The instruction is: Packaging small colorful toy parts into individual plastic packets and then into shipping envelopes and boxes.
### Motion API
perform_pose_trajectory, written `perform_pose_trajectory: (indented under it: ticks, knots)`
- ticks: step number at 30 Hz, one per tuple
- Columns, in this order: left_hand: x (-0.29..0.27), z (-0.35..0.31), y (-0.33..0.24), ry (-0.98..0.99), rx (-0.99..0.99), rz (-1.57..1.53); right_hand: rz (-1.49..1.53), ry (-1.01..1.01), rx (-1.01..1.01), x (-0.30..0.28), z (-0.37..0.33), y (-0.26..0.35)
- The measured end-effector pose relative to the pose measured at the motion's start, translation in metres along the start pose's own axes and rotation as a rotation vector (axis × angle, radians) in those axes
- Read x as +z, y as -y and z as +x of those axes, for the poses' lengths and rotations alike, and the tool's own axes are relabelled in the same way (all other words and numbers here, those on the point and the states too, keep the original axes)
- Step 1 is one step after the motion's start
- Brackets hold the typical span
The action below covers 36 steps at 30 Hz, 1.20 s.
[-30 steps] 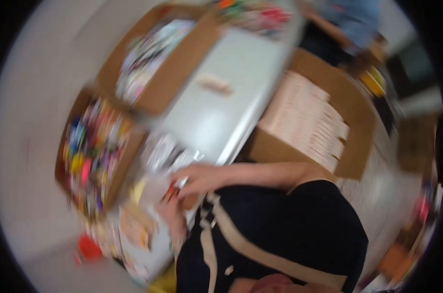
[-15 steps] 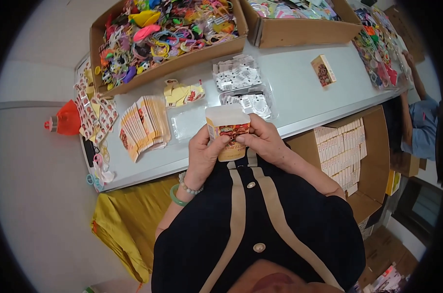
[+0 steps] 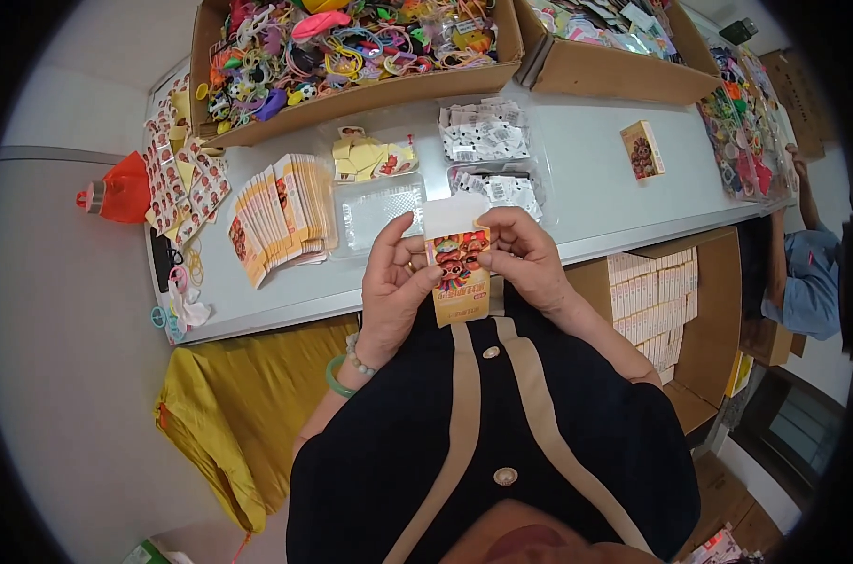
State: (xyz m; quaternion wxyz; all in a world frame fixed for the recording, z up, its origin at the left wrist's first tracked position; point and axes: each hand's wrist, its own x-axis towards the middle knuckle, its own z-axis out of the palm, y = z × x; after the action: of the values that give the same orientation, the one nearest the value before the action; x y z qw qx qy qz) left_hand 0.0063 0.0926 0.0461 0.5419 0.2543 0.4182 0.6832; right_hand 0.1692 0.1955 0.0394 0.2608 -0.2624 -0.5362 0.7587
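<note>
Between my two hands is a small yellow-orange printed carton (image 3: 461,273) with a white flap standing up at its far end. My left hand (image 3: 395,282) grips its left edge with the thumb on the front. At the right edge, my right hand (image 3: 530,258) pinches it near the flap. To the left on the table lies a fanned stack of flat cartons (image 3: 281,216). Just beyond my hands, clear plastic trays hold small white printed packets (image 3: 485,132) and yellow sticker pieces (image 3: 375,158). A similar carton (image 3: 641,150) stands alone farther right.
A large cardboard box of colourful trinkets (image 3: 351,99) stands at the back, with another box (image 3: 624,73) beside it. Right of my body, an open box (image 3: 713,310) holds rows of cartons. Sticker sheets (image 3: 184,160) and scissors (image 3: 168,320) lie left. A person (image 3: 807,273) is at the right.
The carton has been turned more upright and flatter toward me, and my fingers have shifted along its sides. The whole view has tilted slightly.
</note>
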Motion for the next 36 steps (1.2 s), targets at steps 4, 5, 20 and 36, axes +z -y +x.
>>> perform_pose_trajectory:
  ticks: [4, 5, 20, 36]
  knots:
    - [-0.003, -0.005, 0.005, 0.037, 0.039, 0.077, 0.022, 0.024, -0.006, -0.006, 0.000, 0.001]
    - [-0.004, -0.004, 0.004, 0.035, 0.034, 0.078, 0.003, 0.040, -0.026, -0.007, 0.001, 0.004]
    - [-0.004, 0.012, -0.016, 0.150, -0.011, 0.387, -0.230, 0.058, -0.038, -0.001, 0.015, 0.035]
    - [-0.010, 0.000, 0.001, 0.135, -0.142, 0.223, -0.725, 0.162, -0.213, 0.010, 0.022, 0.020]
